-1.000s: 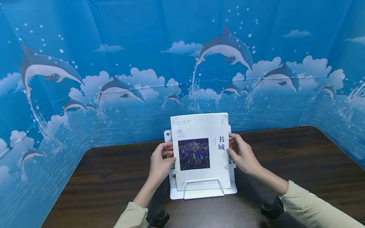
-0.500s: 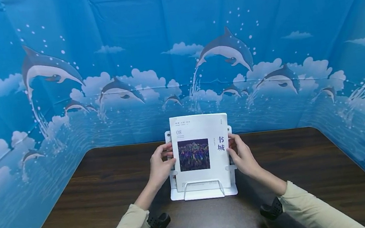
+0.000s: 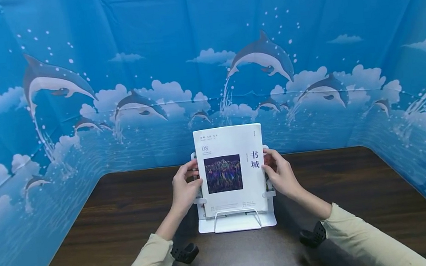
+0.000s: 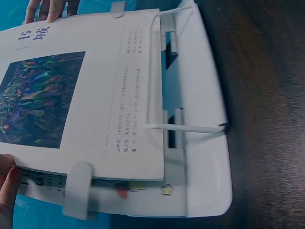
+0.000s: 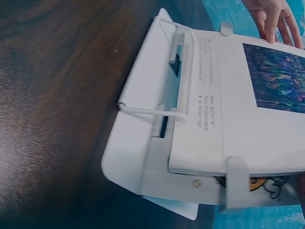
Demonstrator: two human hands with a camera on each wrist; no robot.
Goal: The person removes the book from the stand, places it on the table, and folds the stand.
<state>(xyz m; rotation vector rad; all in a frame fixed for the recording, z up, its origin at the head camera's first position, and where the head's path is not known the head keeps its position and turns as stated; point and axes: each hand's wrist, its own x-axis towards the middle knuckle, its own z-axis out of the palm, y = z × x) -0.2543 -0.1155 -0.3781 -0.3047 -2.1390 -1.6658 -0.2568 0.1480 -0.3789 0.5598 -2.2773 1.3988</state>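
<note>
A white-covered magazine with a dark, colourful picture stands upright against a white book stand. My left hand pinches its left edge, thumb in front. On the opposite edge my right hand grips it the same way, at about the same height. In the left wrist view, a gap shows between the magazine's lower edge and the stand's base. The wire holder crosses in front of that edge. Side clips of the stand overlap the cover at both edges. The fingers behind the magazine are partly hidden.
The stand is on a dark wooden table. A blue dolphin-print cloth hangs behind and at both sides. Black wrist devices sit at both cuffs. Part of a cartoon drawing shows on the stand's backboard.
The magazine has risen a little and shifted slightly left, its lower edge moving up from the stand's base. Both hands have moved up slightly with it. The stand stays in place.
</note>
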